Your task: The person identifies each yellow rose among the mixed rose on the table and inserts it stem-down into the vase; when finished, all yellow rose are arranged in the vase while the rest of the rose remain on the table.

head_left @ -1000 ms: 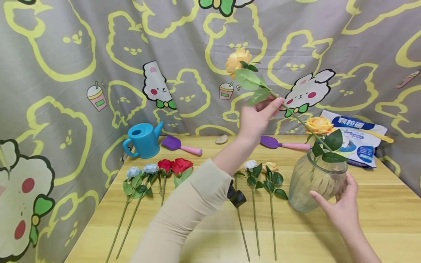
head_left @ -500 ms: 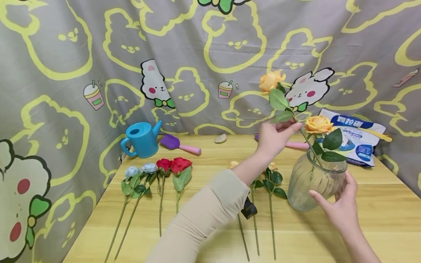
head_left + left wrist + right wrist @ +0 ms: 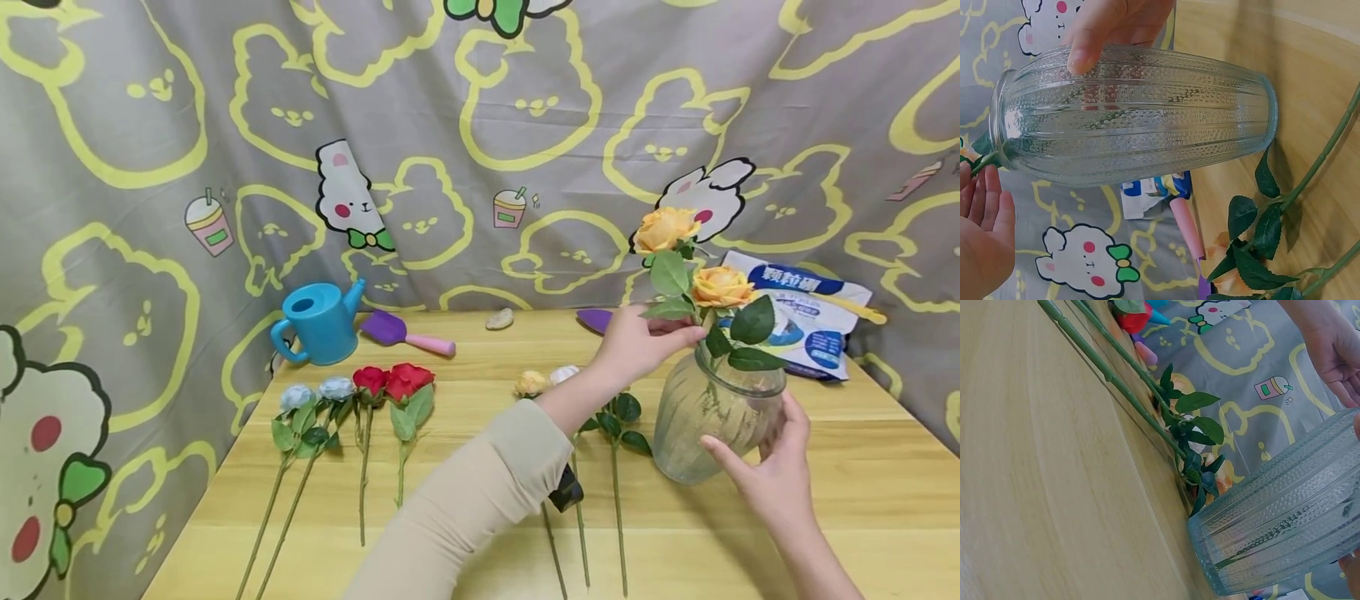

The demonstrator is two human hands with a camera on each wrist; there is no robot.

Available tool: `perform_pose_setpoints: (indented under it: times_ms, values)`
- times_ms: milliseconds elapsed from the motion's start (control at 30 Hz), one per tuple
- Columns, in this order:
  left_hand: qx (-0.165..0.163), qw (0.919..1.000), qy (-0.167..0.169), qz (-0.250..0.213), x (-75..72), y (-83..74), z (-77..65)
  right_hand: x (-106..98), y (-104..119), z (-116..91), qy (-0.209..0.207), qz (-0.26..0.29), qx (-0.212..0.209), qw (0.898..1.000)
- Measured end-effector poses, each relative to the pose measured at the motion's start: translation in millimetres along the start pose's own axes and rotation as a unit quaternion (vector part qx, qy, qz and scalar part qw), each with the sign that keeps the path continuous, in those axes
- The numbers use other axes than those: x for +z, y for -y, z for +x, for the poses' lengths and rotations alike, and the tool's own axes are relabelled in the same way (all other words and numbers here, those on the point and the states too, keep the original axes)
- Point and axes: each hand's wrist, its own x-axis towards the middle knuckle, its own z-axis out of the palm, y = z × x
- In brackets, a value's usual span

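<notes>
My left hand [image 3: 647,343] pinches the stem of a yellow-orange artificial rose [image 3: 667,229] at the mouth of a ribbed glass vase [image 3: 716,425]. Part of its stem is inside the neck. A second yellow-orange rose [image 3: 722,286], with dark green leaves, stands in the vase. Around the vase's right side curls my right hand [image 3: 780,475], thumb toward the front. The vase is tilted slightly. In the left wrist view, the left hand [image 3: 988,231] holds the green stem at the rim, and the right hand's fingers [image 3: 1088,47] lie against the glass.
Pale blue roses [image 3: 336,387] and red roses [image 3: 408,382] lie at the left. White [image 3: 564,374] and yellow roses [image 3: 531,383] lie near the vase, partly behind my left arm. At the back are a blue watering can [image 3: 322,323], a purple shovel [image 3: 386,328], a stone [image 3: 499,319] and a printed bag [image 3: 813,333].
My left hand has moved right and down with the rose, lowering its stem into the vase. The right hand stays on the vase.
</notes>
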Motion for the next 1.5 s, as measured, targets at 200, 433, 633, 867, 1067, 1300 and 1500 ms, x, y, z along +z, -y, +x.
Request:
perform_pose_setpoints:
  times_ms: [200,433,633,867,1067,1300,1500]
  values:
    - [0.014,0.999,-0.013,0.04,-6.6,2.9,0.1,2.0,-0.9,1.8,0.004,0.004,-0.002,1.0]
    - [-0.002,0.9997,-0.022,-0.01,-4.4,-1.0,0.8,0.9,0.6,0.7,0.002,0.001,0.013,1.0]
    - [-0.033,0.999,-0.028,-0.01,0.6,-3.6,0.9,0.0,0.3,-1.5,-0.002,-0.002,0.021,1.0]
    - [-0.068,0.9975,-0.018,-0.002,2.7,-0.9,1.7,-0.3,-2.5,-1.7,0.008,-0.011,0.006,1.0]
    - [-0.072,0.9973,-0.001,-0.008,-1.0,5.3,0.8,-0.8,2.2,-0.8,0.002,-0.008,0.01,1.0]
    - [-0.065,0.9967,0.023,-0.042,-8.7,10.4,-1.9,-2.3,0.6,-2.1,0.002,-0.016,0.013,1.0]
    - [-0.051,0.9935,0.051,-0.089,-35.3,17.8,-7.3,-1.5,0.9,-0.7,0.0,-0.009,0.017,1.0]
